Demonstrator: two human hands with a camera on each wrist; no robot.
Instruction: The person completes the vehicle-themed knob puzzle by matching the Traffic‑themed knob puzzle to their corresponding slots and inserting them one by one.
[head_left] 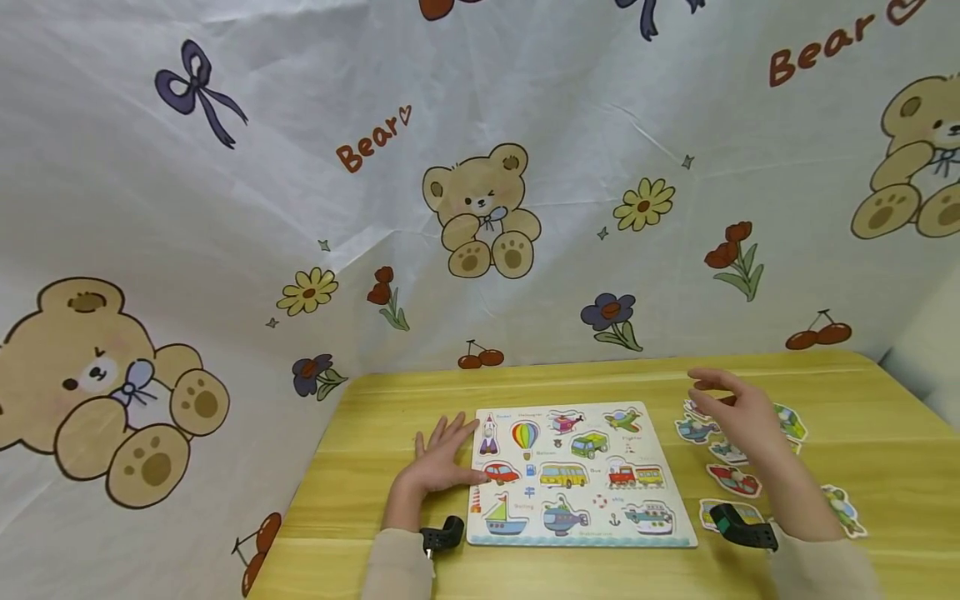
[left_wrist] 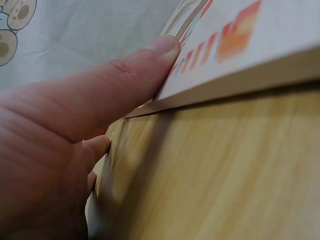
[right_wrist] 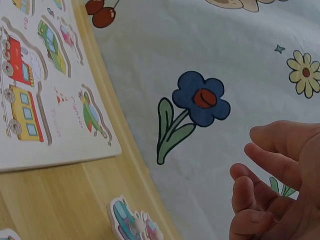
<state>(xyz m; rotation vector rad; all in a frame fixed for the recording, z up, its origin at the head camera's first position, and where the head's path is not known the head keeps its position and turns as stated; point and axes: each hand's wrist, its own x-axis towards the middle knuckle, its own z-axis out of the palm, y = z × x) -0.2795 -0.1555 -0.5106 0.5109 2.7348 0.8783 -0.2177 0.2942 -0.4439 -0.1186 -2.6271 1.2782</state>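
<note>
A white puzzle board (head_left: pixel 645 457) with printed vehicles lies flat on the table. My left hand (head_left: pixel 438 467) rests at its left edge, fingers spread on the table; in the left wrist view the thumb (left_wrist: pixel 145 67) lies on the edge of the board (left_wrist: pixel 280 45). My right hand (head_left: pixel 753 425) is raised above loose vehicle pieces right of the board, fingers bent loosely with nothing between them. Below and around it lie a submarine piece (head_left: pixel 694 430), a red car piece (head_left: pixel 734 481) and a green truck piece (head_left: pixel 791 422); the hand and forearm partly cover others.
A bus piece (head_left: pixel 711 510) is near the board's lower right, partly behind the black wrist camera mount (head_left: pixel 738 529). An airplane piece (head_left: pixel 843 510) lies farther right on the wood-grain table (head_left: pixel 360 500). Behind the table hangs a bear-patterned cloth (head_left: pixel 562 308).
</note>
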